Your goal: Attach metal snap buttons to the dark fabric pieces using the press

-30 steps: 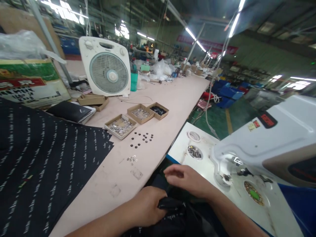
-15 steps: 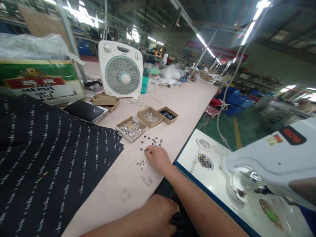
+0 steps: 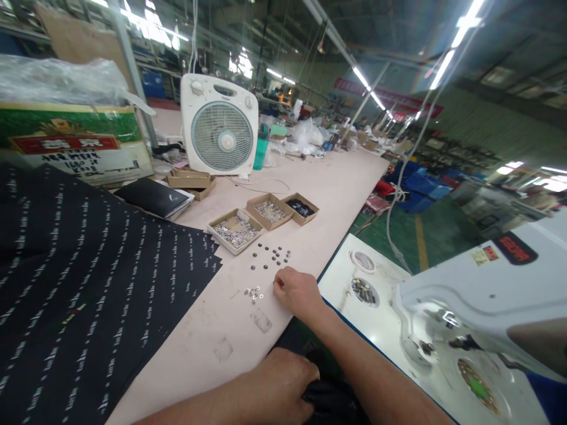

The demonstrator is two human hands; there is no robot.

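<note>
My right hand [image 3: 297, 290] rests on the pale table [image 3: 336, 177], fingers curled in a pinch beside a small heap of silver snap parts [image 3: 253, 292]; what it pinches is too small to make out. Just beyond it lies a scatter of dark snap buttons [image 3: 271, 258]. My left hand [image 3: 277, 386] is at the table's near edge, closed on black fabric [image 3: 330, 401] in my lap.
Three small cardboard trays [image 3: 234, 230] of metal parts sit behind the buttons. A black patterned fabric stack [image 3: 84, 283] covers the left. A white fan [image 3: 220, 125] and a printed box [image 3: 75, 144] stand behind. A white snap press machine [image 3: 465, 307] is at right.
My right hand left the fabric in my lap, reached out to the loose dark buttons, then drew back slightly toward the silver parts. My left hand stayed on the black fabric.
</note>
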